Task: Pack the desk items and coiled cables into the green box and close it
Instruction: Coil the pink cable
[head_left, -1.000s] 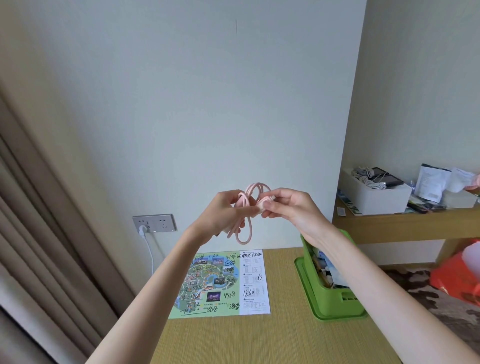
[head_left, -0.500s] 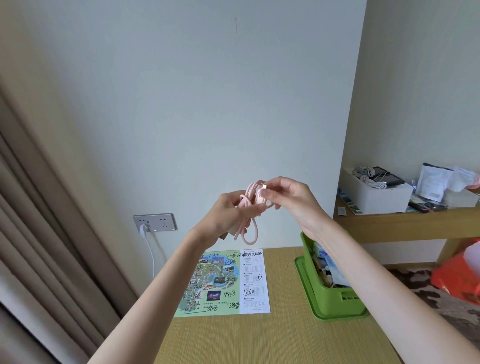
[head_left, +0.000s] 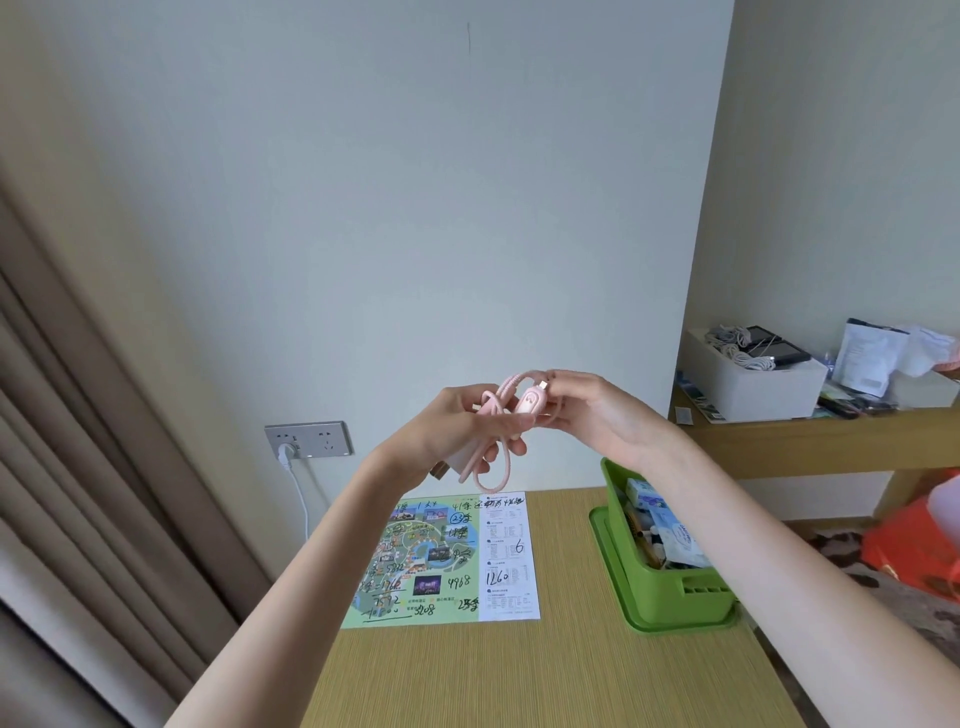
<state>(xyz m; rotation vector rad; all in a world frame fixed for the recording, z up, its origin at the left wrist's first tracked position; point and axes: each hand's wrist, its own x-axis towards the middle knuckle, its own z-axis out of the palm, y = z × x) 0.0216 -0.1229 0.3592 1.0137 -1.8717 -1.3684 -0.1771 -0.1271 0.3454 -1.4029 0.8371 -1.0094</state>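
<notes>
My left grip (head_left: 457, 434) is closing round the gathered turns of the pink cable (head_left: 496, 470), fingers curled over the bundle, with one loop hanging free below the palm. My right grip (head_left: 597, 410) is pinching the cable's plug end (head_left: 531, 402) between thumb and fingertips and is laying it across the top of the bundle.

A second ago the loops were standing up above both grips. Half a second ago the right grip was lifting the plug end clear. Now the loops are sitting lower and the plug is lying against the coil (its metal tip is pointing up and to the right). I am judging from this that the coiling is nearly complete and only the free end is left to secure.

I am holding the cable in the air, above the tabletop (head_left: 519, 675) and to the left of the green box (head_left: 670, 592). The box is standing open near the right edge, already carrying several items. The printed map (head_left: 431, 561) is lying flat on the tabletop below the grips, not yet packed.
</notes>
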